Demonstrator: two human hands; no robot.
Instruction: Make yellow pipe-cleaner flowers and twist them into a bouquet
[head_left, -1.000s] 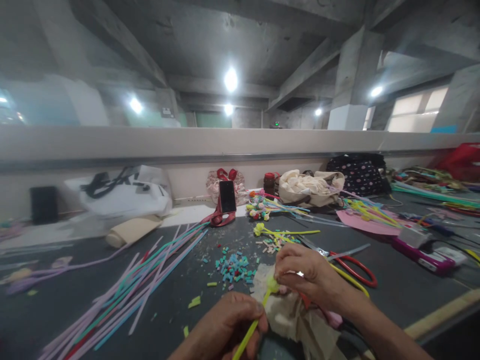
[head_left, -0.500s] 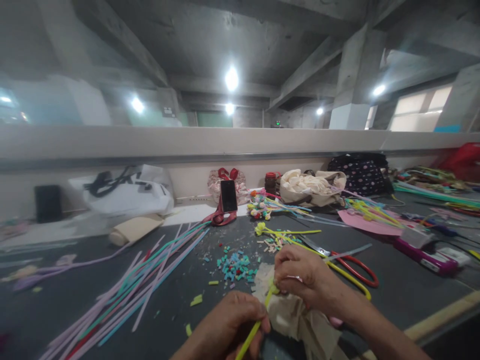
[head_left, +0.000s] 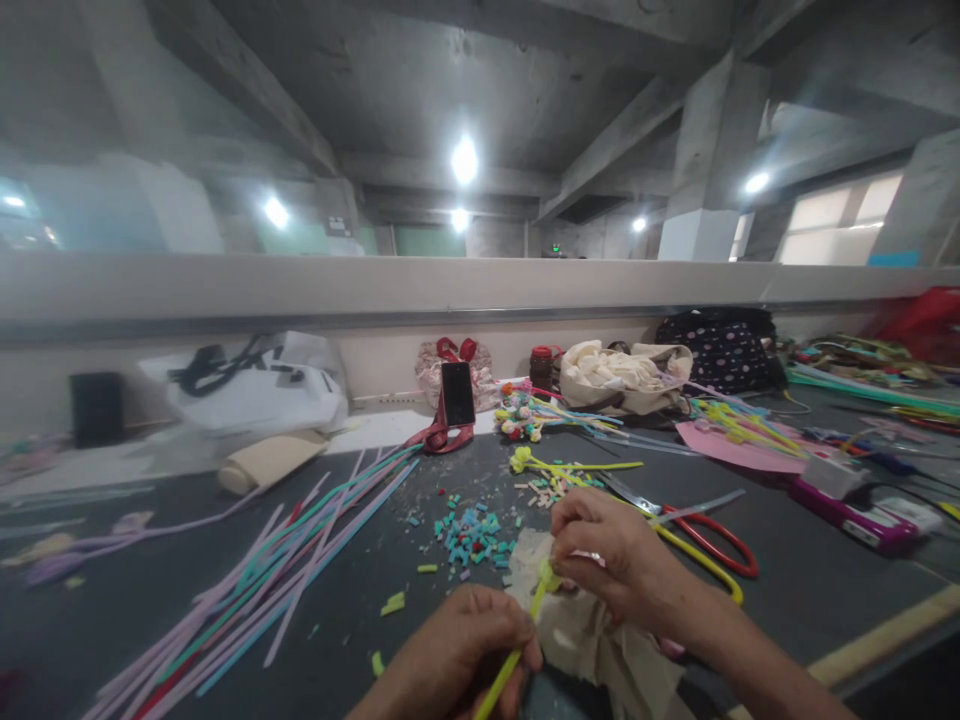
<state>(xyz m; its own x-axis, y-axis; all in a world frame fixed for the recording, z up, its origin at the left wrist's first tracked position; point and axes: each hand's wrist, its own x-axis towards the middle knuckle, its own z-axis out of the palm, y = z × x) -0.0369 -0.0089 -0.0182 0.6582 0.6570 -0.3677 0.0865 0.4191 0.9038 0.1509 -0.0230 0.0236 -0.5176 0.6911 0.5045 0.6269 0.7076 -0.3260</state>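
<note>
My left hand [head_left: 480, 640], low in the middle of the view, is closed around a yellow-green stem [head_left: 498, 684]. The stem runs up to a small yellow flower-like head [head_left: 547, 575]. My right hand [head_left: 600, 550] has its fingers pinched at the right side of that head. Beneath my hands lies a crumpled beige cloth [head_left: 577, 630]. Another yellow flower [head_left: 520, 459] with its stem rests just behind my right hand. Red-handled scissors [head_left: 712, 540] lie to the right, with a yellow stem beside them.
Cut blue and teal bits [head_left: 472, 535] lie left of the cloth. Long pastel stems [head_left: 277, 580] spread leftward. A phone [head_left: 457, 393] stands at the back, near a bouquet [head_left: 525, 410]. A purple device [head_left: 855, 515] sits at the right.
</note>
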